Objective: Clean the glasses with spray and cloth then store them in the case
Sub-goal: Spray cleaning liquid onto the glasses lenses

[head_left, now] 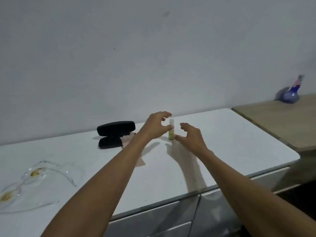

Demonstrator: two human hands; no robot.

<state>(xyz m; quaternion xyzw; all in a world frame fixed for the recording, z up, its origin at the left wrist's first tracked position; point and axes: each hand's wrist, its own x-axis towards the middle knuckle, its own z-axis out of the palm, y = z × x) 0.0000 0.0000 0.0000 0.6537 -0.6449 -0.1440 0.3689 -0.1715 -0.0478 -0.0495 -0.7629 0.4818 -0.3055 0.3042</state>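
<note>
The spray (171, 130) stands upright on the bench (222, 134) between both hands: left hand (156, 126) and right hand (191, 137) open, fingers curled beside it.

- Spray bottle (171, 130) upright on white cabinet top (230, 134).
- Left hand (156, 125) and right hand (192, 138) flank it, fingers spread.
- Black case (114, 134) lies open; clear glasses (32, 182) lie far left.

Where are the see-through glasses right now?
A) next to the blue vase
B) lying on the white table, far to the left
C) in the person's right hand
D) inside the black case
B: the clear-framed glasses lie on the white tabletop at far left, away from the open black glasses case and both hands.
</note>
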